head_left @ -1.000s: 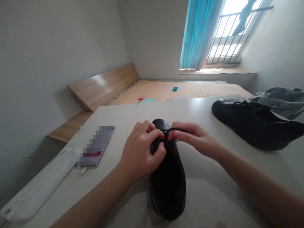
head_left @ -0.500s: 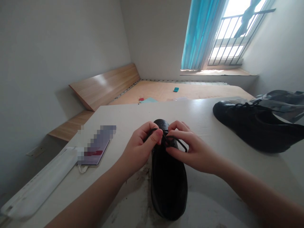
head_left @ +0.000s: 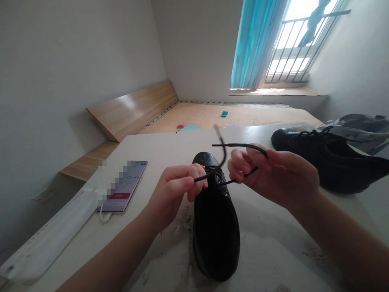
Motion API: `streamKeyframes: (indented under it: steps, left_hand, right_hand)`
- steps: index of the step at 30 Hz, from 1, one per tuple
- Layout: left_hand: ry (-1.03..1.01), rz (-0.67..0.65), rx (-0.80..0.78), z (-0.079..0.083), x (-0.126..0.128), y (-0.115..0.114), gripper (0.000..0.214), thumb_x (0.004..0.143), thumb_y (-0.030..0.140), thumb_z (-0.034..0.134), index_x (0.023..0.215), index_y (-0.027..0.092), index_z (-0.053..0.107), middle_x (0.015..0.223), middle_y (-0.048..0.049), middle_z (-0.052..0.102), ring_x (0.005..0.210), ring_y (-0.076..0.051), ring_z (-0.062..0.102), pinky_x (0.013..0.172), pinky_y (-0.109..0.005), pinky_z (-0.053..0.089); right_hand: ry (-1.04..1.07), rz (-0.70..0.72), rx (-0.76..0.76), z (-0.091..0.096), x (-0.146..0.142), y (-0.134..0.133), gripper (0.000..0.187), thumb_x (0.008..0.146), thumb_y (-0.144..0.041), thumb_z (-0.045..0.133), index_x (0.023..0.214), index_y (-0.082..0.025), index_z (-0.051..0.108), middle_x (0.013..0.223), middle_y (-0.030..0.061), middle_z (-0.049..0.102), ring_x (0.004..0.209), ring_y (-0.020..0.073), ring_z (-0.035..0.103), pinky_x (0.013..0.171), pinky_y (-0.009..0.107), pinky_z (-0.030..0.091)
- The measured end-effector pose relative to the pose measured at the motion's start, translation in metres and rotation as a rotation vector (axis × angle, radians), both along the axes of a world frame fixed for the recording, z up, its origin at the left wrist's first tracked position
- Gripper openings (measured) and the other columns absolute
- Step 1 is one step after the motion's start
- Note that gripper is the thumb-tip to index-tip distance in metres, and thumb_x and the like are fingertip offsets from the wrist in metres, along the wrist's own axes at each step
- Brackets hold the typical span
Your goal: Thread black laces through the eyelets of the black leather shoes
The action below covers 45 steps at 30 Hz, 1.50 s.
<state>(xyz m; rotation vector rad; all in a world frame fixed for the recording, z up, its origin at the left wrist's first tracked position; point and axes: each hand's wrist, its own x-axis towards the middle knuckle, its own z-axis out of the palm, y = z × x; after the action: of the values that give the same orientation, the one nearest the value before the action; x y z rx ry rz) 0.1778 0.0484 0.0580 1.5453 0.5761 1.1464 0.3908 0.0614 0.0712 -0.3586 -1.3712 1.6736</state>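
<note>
"White plastic at the far left first: a long white strip point(head_left: 48, 243) lies along the table point(head_left: 158, 150) edge, and just beside it is a phone point(head_left: 124, 186), face up."

"And the hands?"

"The left hand point(head_left: 176, 190) comes next, thumb and forefinger pressed together on one end of the black lace point(head_left: 240, 145), just above the throat of the shoe. The black shoe point(head_left: 215, 227) stands in the middle of the table, sole down, toe pointing away. To its right the right hand point(head_left: 279, 174) is held clear of the shoe, fingers curled and pinching the other run of lace, which bends over the forefinger."

"How would that lace handle?"

"Thin, limp and light, I judge. It flops wherever it isn't held, and one tip is blurred above the toe. It is best taken close to the eyelets, between the fingertips. The shoe looks stiff enough to stay put, and its smooth upper may be slippery. The heel or sides would give a firm hold."

"Anything further right?"

"A second black shoe point(head_left: 328, 162), well apart and laced, lies near a grey bag point(head_left: 361, 129)."
</note>
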Motion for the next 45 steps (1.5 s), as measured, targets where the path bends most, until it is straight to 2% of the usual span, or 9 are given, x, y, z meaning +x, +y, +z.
streamKeyframes:
  steps: [5, 11, 13, 17, 19, 23, 27, 39, 45]
  left_hand:
    - [-0.256, 0.034, -0.160, 0.003, -0.001, -0.001, 0.048, 0.086, 0.040, 0.037, 0.050, 0.018, 0.059, 0.039, 0.0015, 0.035, 0.051, -0.014, 0.044, 0.081, -0.034, 0.044]
    - [-0.297, 0.132, -0.399, -0.004, 0.003, 0.007, 0.043, 0.083, 0.043, 0.036, 0.058, 0.016, 0.059, 0.035, 0.0071, 0.028, 0.034, -0.007, 0.030, 0.058, -0.027, 0.044]
    - [-0.120, 0.246, -0.448, -0.011, 0.004, 0.015, 0.032, 0.081, 0.040, 0.041, 0.068, 0.016, 0.058, 0.037, 0.0092, 0.028, 0.034, -0.006, 0.028, 0.052, -0.024, 0.042]
    - [0.362, 0.450, -0.345, -0.025, 0.004, 0.024, 0.035, 0.078, 0.034, 0.055, 0.109, 0.019, 0.053, 0.052, 0.0083, 0.045, 0.044, -0.011, 0.042, 0.047, -0.022, 0.037]
    - [0.474, 0.575, -0.163, -0.028, 0.004, 0.023, 0.051, 0.078, 0.034, 0.058, 0.125, 0.021, 0.044, 0.072, 0.0029, 0.055, 0.060, -0.013, 0.053, 0.058, -0.026, 0.045]
    - [0.645, 0.757, 0.247, -0.022, 0.006, 0.011, 0.026, 0.076, 0.023, 0.056, 0.103, 0.023, 0.059, 0.108, -0.0064, 0.052, 0.107, -0.022, 0.051, 0.099, -0.044, 0.039]
    - [0.794, 0.802, 0.375, -0.013, 0.010, 0.002, 0.004, 0.075, 0.024, 0.059, 0.077, 0.022, 0.062, 0.125, -0.0070, 0.045, 0.130, -0.031, 0.033, 0.111, -0.055, 0.020]
    - [0.811, 0.648, 0.228, -0.010, 0.007, 0.006, 0.004, 0.071, 0.019, 0.056, 0.068, 0.021, 0.057, 0.099, -0.0037, 0.059, 0.108, -0.023, 0.049, 0.108, -0.046, 0.025]
    - [0.743, 0.514, 0.263, -0.007, 0.004, 0.010, 0.007, 0.073, 0.014, 0.051, 0.069, 0.020, 0.052, 0.094, -0.0034, 0.058, 0.101, -0.021, 0.049, 0.098, -0.039, 0.036]
  right_hand:
    - [-0.095, 0.303, 0.201, 0.002, -0.001, -0.006, 0.059, 0.093, -0.057, 0.033, 0.050, -0.020, 0.050, 0.065, 0.0040, 0.052, 0.067, 0.0157, 0.056, 0.067, 0.027, 0.048]
    - [-0.277, 0.821, 0.143, 0.007, 0.003, -0.010, 0.085, 0.090, -0.070, 0.001, 0.054, -0.020, 0.059, 0.065, 0.0107, 0.066, 0.063, 0.0182, 0.064, 0.066, 0.030, 0.052]
    - [-0.490, 0.538, 0.099, 0.006, 0.003, -0.008, 0.084, 0.091, -0.070, 0.005, 0.061, -0.019, 0.065, 0.068, 0.0100, 0.068, 0.064, 0.0180, 0.064, 0.063, 0.030, 0.050]
    - [-0.804, -0.391, 0.255, -0.012, -0.006, 0.004, 0.047, 0.089, -0.059, 0.044, 0.078, -0.020, 0.066, 0.065, 0.0026, 0.062, 0.059, 0.0136, 0.053, 0.054, 0.026, 0.041]
    - [-0.939, -0.537, 0.342, -0.022, -0.011, 0.008, 0.031, 0.086, -0.049, 0.055, 0.087, -0.021, 0.066, 0.070, 0.0013, 0.063, 0.063, 0.0136, 0.053, 0.055, 0.026, 0.041]
    - [-0.967, -0.487, 0.358, -0.026, -0.014, 0.008, 0.024, 0.085, -0.044, 0.057, 0.086, -0.021, 0.066, 0.078, 0.0017, 0.065, 0.069, 0.0147, 0.057, 0.057, 0.027, 0.045]
    - [-0.946, -0.471, 0.410, -0.020, -0.012, 0.004, 0.016, 0.084, -0.036, 0.059, 0.088, -0.022, 0.064, 0.087, 0.0027, 0.063, 0.076, 0.0151, 0.059, 0.058, 0.026, 0.049]
    - [-0.974, -0.292, 0.350, -0.023, -0.009, 0.007, 0.011, 0.087, -0.028, 0.050, 0.079, -0.021, 0.054, 0.086, 0.0015, 0.054, 0.074, 0.0136, 0.051, 0.064, 0.027, 0.048]
    - [-1.080, -0.566, 0.872, -0.027, -0.013, 0.005, 0.009, 0.087, -0.016, 0.045, 0.080, -0.021, 0.048, 0.085, 0.0033, 0.054, 0.078, 0.0171, 0.052, 0.070, 0.032, 0.044]
